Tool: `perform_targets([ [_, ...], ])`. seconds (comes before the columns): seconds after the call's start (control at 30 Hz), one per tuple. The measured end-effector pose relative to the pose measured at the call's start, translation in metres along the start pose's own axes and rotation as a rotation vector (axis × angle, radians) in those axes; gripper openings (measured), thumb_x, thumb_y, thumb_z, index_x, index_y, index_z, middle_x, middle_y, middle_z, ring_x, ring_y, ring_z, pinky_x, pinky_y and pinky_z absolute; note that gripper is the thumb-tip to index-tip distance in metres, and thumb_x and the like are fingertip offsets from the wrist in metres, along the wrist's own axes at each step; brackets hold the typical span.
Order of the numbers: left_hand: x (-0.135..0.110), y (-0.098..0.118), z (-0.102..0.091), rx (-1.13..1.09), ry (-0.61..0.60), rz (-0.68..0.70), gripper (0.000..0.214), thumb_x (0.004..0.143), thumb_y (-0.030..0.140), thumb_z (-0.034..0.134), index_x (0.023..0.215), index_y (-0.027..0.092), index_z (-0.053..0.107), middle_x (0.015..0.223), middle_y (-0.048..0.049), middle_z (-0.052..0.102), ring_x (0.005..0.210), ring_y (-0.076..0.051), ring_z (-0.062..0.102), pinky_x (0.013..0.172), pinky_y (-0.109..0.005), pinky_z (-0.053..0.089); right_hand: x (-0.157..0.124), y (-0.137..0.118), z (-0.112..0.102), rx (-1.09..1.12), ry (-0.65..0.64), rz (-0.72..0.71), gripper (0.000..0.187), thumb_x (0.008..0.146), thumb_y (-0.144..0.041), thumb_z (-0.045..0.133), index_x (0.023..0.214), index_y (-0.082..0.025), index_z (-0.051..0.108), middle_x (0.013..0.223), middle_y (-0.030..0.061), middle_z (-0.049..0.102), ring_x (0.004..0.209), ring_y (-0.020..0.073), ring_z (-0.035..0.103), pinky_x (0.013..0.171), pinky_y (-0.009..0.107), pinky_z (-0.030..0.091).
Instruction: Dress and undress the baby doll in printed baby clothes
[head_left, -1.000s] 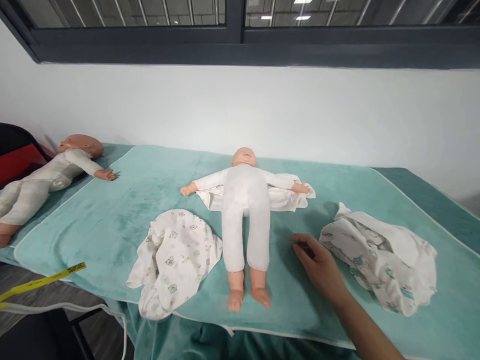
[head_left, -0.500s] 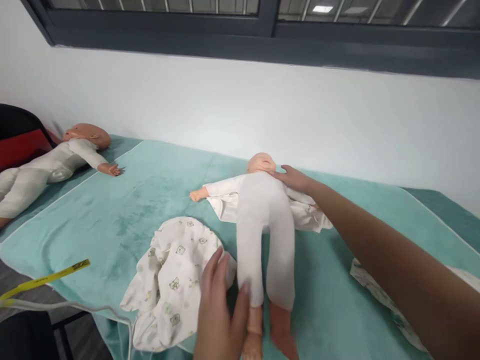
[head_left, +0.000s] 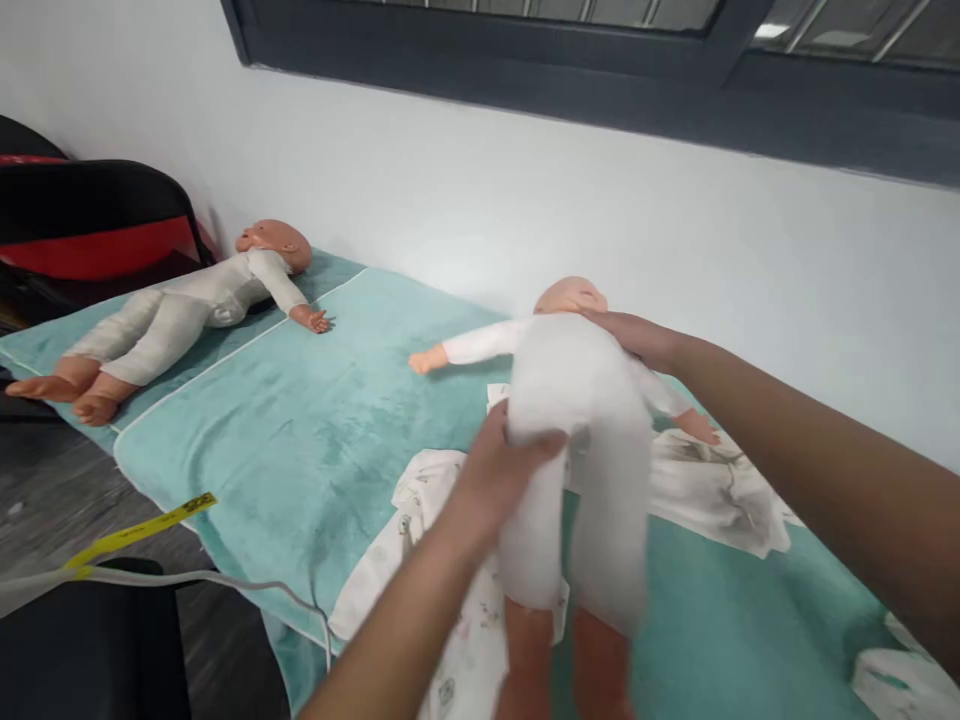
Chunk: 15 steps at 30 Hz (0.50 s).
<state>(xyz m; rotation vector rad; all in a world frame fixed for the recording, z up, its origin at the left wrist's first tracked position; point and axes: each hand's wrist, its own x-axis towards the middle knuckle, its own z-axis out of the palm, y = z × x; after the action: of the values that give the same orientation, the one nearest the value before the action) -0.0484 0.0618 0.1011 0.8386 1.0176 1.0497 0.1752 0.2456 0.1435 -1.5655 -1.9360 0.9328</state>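
A baby doll (head_left: 577,370) in a white bodysuit hangs over the bed, its legs blurred by motion. My left hand (head_left: 501,460) is closed around its hip and thigh at the left side. At the neck and shoulder, my right hand (head_left: 634,335) holds the doll, with the fingertips hidden behind it. Below the doll's right side lies a spread white garment (head_left: 716,490). A white printed baby garment (head_left: 465,620) lies partly under my left forearm and the doll's legs.
A second doll (head_left: 217,290) lies at the left on the green bed cover (head_left: 300,450). Chairs (head_left: 97,230) stand behind it. A cable (head_left: 225,580) with a yellow tag (head_left: 142,528) runs at the front left. More white cloth (head_left: 904,680) lies at the lower right.
My left hand has moved up from beside the doll's legs and taken hold of its hip. The doll has risen off the spread white garment. The view has turned left.
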Motion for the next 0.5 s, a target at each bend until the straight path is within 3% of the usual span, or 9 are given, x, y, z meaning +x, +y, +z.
perform_targets([
  [0.13,0.026,0.029,-0.075,-0.068,-0.037,0.008,0.053,0.077,0.037,0.072,0.124,0.019,0.055,0.110,-0.0142,0.070,0.090,-0.029,0.070,0.072,-0.043,0.059,0.063,-0.035,0.050,0.107,-0.152,0.004,0.059,0.085,-0.064,0.057,0.119,-0.016,0.063,0.120,0.0137,0.068,0.109,0.0324,0.062,0.096,0.047,0.050],
  [0.23,0.045,0.033,-0.123,-0.058,-0.031,0.052,0.053,0.079,0.033,0.071,0.125,0.013,0.055,0.105,-0.0137,0.071,0.086,-0.025,0.070,0.074,-0.040,0.059,0.100,-0.048,0.091,0.130,-0.118,-0.002,0.068,0.084,-0.062,0.060,0.131,-0.013,0.053,0.137,0.0158,0.057,0.118,0.0300,0.057,0.103,0.046,0.046],
  [0.33,0.060,0.031,-0.154,0.004,-0.019,0.089,0.052,0.085,0.033,0.061,0.130,0.008,0.051,0.102,-0.0101,0.071,0.086,-0.022,0.069,0.078,-0.037,0.056,0.119,-0.051,0.120,0.098,-0.060,-0.030,0.077,0.081,-0.062,0.064,0.136,-0.011,0.046,0.143,0.0183,0.050,0.122,0.0296,0.053,0.105,0.044,0.043],
  [0.43,0.065,0.028,-0.169,0.135,0.026,0.068,0.053,0.084,0.038,0.062,0.128,0.010,0.053,0.104,-0.0129,0.071,0.086,-0.025,0.069,0.078,-0.040,0.057,0.118,-0.038,0.121,0.008,-0.061,-0.020,0.073,0.082,-0.066,0.059,0.131,-0.013,0.050,0.137,0.0192,0.055,0.114,0.0309,0.057,0.097,0.046,0.047],
  [0.5,0.059,0.026,-0.172,0.351,0.158,0.097,0.055,0.081,0.044,0.064,0.127,0.014,0.055,0.112,-0.0154,0.069,0.093,-0.029,0.068,0.084,-0.045,0.056,0.102,-0.018,0.104,-0.097,-0.101,0.020,0.062,0.085,-0.067,0.053,0.119,-0.015,0.058,0.122,0.0169,0.064,0.102,0.0292,0.062,0.088,0.044,0.050],
])
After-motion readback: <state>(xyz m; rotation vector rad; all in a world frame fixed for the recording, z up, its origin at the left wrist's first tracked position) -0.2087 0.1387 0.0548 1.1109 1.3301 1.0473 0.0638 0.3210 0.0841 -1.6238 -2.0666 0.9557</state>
